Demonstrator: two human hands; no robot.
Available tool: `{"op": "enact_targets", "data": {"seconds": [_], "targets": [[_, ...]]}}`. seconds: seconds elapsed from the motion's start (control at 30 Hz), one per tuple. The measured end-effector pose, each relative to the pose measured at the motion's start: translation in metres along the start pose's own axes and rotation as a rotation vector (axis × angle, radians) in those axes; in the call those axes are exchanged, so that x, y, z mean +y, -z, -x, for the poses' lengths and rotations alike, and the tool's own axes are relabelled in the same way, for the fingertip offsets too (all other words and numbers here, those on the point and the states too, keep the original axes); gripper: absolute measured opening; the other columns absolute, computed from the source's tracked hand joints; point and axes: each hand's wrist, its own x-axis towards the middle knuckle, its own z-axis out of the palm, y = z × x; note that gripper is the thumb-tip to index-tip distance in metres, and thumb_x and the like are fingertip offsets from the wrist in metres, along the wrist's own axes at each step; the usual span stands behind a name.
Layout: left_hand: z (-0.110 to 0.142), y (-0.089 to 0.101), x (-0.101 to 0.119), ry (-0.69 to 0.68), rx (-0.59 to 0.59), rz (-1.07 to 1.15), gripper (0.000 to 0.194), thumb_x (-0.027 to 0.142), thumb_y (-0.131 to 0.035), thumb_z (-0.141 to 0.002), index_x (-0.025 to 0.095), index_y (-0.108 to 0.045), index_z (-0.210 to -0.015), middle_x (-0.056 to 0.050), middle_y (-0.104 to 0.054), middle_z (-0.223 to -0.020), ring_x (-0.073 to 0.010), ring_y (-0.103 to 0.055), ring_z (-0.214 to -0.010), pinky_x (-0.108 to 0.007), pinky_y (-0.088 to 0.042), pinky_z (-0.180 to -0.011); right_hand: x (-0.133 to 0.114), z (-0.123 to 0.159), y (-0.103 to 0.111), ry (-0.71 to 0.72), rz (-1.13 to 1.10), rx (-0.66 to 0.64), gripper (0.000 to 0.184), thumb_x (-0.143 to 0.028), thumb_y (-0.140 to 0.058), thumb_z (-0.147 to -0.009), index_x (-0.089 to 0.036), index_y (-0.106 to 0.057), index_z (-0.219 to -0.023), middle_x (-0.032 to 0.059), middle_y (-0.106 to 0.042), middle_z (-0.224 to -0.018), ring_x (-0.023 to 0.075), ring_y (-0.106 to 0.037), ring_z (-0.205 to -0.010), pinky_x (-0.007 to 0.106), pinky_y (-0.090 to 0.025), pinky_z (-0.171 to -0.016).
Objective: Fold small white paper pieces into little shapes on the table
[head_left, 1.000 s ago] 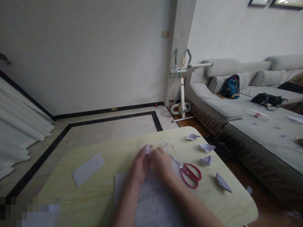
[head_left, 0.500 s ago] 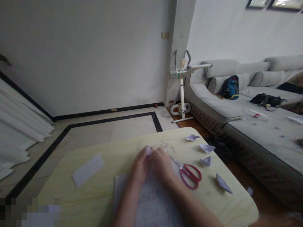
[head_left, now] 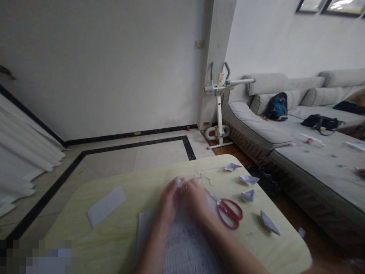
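Note:
A small piece of white paper (head_left: 179,182) pokes up between my fingers; most of it is hidden. My left hand (head_left: 169,199) is closed on its left side, and my right hand (head_left: 194,198) is closed against it from the right. Both hands rest over a written sheet of paper (head_left: 185,243) on the table. Red-handled scissors (head_left: 229,213) lie just right of my right hand, blades toward it. Thin paper scraps (head_left: 209,180) are scattered beyond my fingers. Several folded paper boats (head_left: 249,179) stand along the table's right side.
A folded white paper strip (head_left: 106,206) lies on the left of the pale wooden table (head_left: 114,247). Past the table's right edge is a grey sofa (head_left: 316,167) with bags on it. A white exercise machine (head_left: 219,106) stands behind, near the wall.
My hands stay together around the small paper with only slight finger movement. The view shifts a little; the scissors, boats and strip keep their places.

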Motion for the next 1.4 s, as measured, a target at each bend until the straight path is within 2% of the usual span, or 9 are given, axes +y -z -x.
{"op": "enact_targets", "data": {"seconds": [0.23,0.6,0.8,1.13,1.23,1.33,1.4], "targets": [[-0.001,0.004,-0.002,-0.017,0.039,-0.020,0.029,0.029,-0.073,-0.076,0.012,-0.071,-0.099,-0.009,-0.073,-0.095,-0.0175,-0.067,-0.085,-0.027,-0.051,-0.080,-0.003,0.000,0.004,-0.005,-0.077,0.007,0.016,-0.013,-0.051,-0.089,-0.019,-0.062,-0.080,0.0015,-0.054,-0.080,0.0119,-0.051,-0.063,0.022,-0.034,-0.056],[0.000,0.001,0.000,-0.045,0.068,-0.064,0.027,0.029,-0.073,-0.076,0.014,-0.072,-0.099,-0.009,-0.074,-0.097,-0.0177,-0.068,-0.086,-0.026,-0.052,-0.078,-0.002,0.000,0.005,-0.026,-0.127,0.035,0.007,-0.016,-0.058,-0.083,-0.020,-0.064,-0.081,0.0028,-0.056,-0.082,0.0148,-0.054,-0.072,0.023,-0.041,-0.063],[0.001,0.000,0.000,-0.053,0.074,-0.071,0.029,0.027,-0.076,-0.073,0.014,-0.072,-0.099,-0.009,-0.074,-0.099,-0.0191,-0.068,-0.089,-0.028,-0.052,-0.080,-0.003,0.000,0.008,-0.021,-0.134,0.020,0.011,-0.015,-0.057,-0.083,-0.019,-0.066,-0.085,0.0026,-0.055,-0.081,0.0136,-0.053,-0.068,0.023,-0.040,-0.060],[0.002,-0.004,0.000,-0.041,0.093,-0.077,0.030,0.028,-0.076,-0.073,0.013,-0.072,-0.099,-0.009,-0.074,-0.099,-0.0190,-0.069,-0.089,-0.027,-0.052,-0.080,-0.005,-0.001,0.008,-0.002,-0.092,0.034,0.016,-0.013,-0.053,-0.085,-0.020,-0.065,-0.077,0.0020,-0.057,-0.077,0.0128,-0.052,-0.064,0.022,-0.038,-0.056],[0.000,0.000,0.001,-0.037,0.093,-0.040,0.030,0.027,-0.076,-0.073,0.014,-0.071,-0.099,-0.008,-0.074,-0.099,-0.0184,-0.069,-0.088,-0.026,-0.053,-0.079,-0.005,0.000,0.007,0.031,-0.126,0.081,0.010,-0.015,-0.056,-0.083,-0.020,-0.064,-0.086,0.0036,-0.059,-0.083,0.0150,-0.056,-0.070,0.024,-0.043,-0.061],[-0.001,0.003,0.004,-0.018,0.111,0.046,0.028,0.027,-0.074,-0.075,0.015,-0.070,-0.100,-0.006,-0.074,-0.099,-0.0160,-0.069,-0.086,-0.024,-0.053,-0.077,-0.007,0.001,0.009,0.082,-0.161,0.124,0.021,-0.016,-0.058,-0.081,-0.019,-0.062,-0.101,0.0063,-0.059,-0.090,0.0176,-0.057,-0.078,0.027,-0.047,-0.068],[-0.002,0.005,0.004,0.014,0.120,0.109,0.026,0.026,-0.072,-0.077,0.017,-0.069,-0.101,-0.006,-0.073,-0.099,-0.0149,-0.068,-0.085,-0.023,-0.054,-0.076,-0.009,0.002,0.012,0.127,-0.183,0.133,0.024,-0.016,-0.057,-0.080,-0.019,-0.061,-0.104,0.0078,-0.058,-0.093,0.0189,-0.057,-0.082,0.029,-0.048,-0.072]]}}
